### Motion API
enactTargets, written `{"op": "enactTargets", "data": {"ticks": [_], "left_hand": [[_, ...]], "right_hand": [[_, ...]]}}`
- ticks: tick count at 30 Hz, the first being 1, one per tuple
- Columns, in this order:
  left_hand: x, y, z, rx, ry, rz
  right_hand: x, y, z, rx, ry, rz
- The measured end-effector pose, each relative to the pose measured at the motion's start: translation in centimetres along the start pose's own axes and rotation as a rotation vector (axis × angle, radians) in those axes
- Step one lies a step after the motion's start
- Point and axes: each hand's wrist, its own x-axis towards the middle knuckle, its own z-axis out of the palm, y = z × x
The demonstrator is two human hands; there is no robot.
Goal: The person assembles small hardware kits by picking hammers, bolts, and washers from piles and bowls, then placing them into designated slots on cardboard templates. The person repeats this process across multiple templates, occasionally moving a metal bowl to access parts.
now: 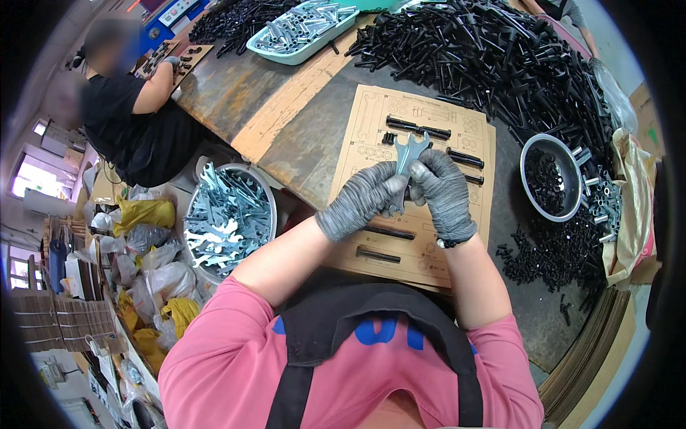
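Over a brown cardboard sheet (361, 114) with printed outlines, I hold a flat silver open-end wrench (404, 159) with its jaws pointing away from me. I cannot tell whether a second wrench lies against it. My left hand (368, 196), in a grey glove, is closed around its lower part. My right hand (444, 193), gloved alike, pinches it from the other side near the jaws. Long black bolts (421, 129) lie on the sheet beyond my hands, and a black rod (379, 255) lies nearer me. Small black screws (389, 138) sit beside the wrench.
A bucket of silver wrenches (227, 218) stands at my left. A metal bowl (527, 175) of small black parts stands at right, beside loose screws (550, 257). Black parts (471, 53) heap at the back, near a pale tray (293, 57) of silver tubes. Another person (132, 100) works at far left.
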Motion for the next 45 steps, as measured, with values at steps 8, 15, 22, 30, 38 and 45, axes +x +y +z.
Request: {"op": "enactTargets", "data": {"ticks": [8,15,22,30,38,45], "left_hand": [[1.3,-0.3,-0.5,0.117,0.088,-0.015],[7.3,0.8,-10.6,0.572,0.325,0.005],[13.3,-0.2,-12.0,0.774,0.365,-0.148],[14.0,0.5,-8.3,1.428,0.334,-0.288],[13.8,0.5,-7.1,1.434,0.388,-0.324],[13.3,-0.1,-7.0,1.344,0.444,-0.317]], "right_hand": [[0.6,0.9,-3.8,-0.484,-0.116,-0.299],[1.5,-2.6,-18.6,-1.34,0.407,-0.25],[3.8,-2.1,-25.4,-1.659,0.031,0.07],[5.3,-1.2,-27.1,-1.826,-0.024,0.031],[4.8,-1.3,-27.1,-1.909,-0.015,-0.021],[4.2,-1.6,-28.4,-1.746,0.033,-0.111]]}}
